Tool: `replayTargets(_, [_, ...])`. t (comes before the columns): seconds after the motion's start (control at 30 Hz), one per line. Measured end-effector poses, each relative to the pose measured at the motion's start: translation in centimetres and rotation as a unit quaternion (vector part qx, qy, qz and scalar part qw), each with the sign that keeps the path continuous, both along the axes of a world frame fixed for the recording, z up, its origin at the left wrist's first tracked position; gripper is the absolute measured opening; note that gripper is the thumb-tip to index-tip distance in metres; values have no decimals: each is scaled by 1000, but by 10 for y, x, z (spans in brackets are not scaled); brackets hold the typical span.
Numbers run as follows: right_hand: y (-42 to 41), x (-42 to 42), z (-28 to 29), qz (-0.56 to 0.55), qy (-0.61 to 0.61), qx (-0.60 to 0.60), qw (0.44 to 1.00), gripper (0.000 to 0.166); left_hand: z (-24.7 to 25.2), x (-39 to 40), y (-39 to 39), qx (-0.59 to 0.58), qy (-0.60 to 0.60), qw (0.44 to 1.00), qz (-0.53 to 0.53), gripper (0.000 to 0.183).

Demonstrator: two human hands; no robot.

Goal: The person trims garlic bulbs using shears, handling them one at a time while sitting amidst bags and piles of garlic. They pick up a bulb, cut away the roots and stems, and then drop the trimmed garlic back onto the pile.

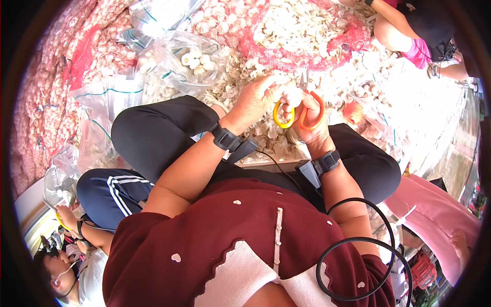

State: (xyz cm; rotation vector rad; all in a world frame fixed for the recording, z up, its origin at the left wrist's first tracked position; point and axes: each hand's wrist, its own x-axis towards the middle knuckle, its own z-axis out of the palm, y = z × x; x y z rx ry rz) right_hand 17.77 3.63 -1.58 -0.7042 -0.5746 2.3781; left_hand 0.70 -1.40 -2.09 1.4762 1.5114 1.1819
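Note:
My left hand [255,100] holds a garlic bulb [292,96] between its fingertips, above a heap of papery garlic skins [268,138]. Close beside it, my right hand [312,122] has its fingers through the looped handles of a pair of scissors [304,81], one loop yellow and one orange. The blades point away from me, just past the bulb, and look slightly apart. Glare washes out part of the bulb and fingertips.
Clear plastic bags, one with peeled garlic bulbs [195,60], lie beyond my left knee. Red mesh sacks of garlic [42,111] stand at the far left. Other people sit at lower left, upper right and right. A black cable [360,240] loops by my right arm.

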Motion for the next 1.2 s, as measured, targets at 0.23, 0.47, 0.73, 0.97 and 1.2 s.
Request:
replayTargets(0.23, [-8,-9,10,-17,-45,-36,998,34,0,9,-9,-73,31,993,84,20])
replayTargets(0.47, [7,-11,11,-94,-112,31,989,26,-15,-6,-14,-120,102,988,0,42])
replayTargets(0.73, [-11,-23,5,46,-404,202,891,24,-17,2,2,-333,-294,891,95,32])
replayTargets(0.97, [5,-25,23,-58,-305,86,947,24,-115,-174,31,-378,270,825,321,34])
replayTargets(1.2, [15,-25,29,-54,-290,38,955,24,-99,-121,143,-30,292,951,94,20])
